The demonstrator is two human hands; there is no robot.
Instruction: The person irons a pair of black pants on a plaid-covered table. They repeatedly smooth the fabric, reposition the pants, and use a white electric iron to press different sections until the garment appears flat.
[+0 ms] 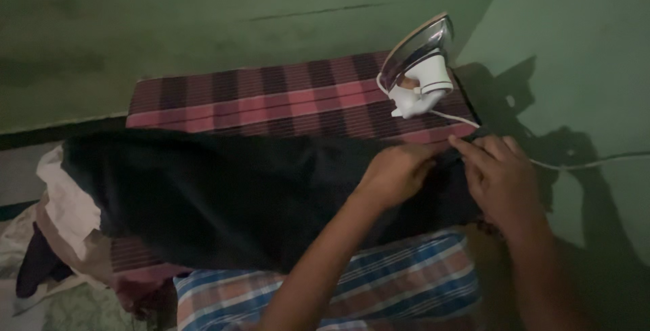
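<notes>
A: What do we have hold of?

B: Our left hand [396, 172] and right hand [497, 172] both sit at the end of the black garment [223, 192] nearest the iron [418, 67]. The left curls down onto the cloth, fingers bent and pressed together. The right pinches the garment's edge between thumb and fingertips.

A: And where does the garment lie?

B: In front of the iron, stretched across the red checked cloth [271, 97]. The iron stands upright on that cloth just behind our hands, its white cord [582, 163] trailing off to the right.

A: What else is near the iron?

B: A blue checked cloth [413, 277] lies on the near side of the garment, and crumpled clothes [64, 212] are heaped well away, at its far end.
</notes>
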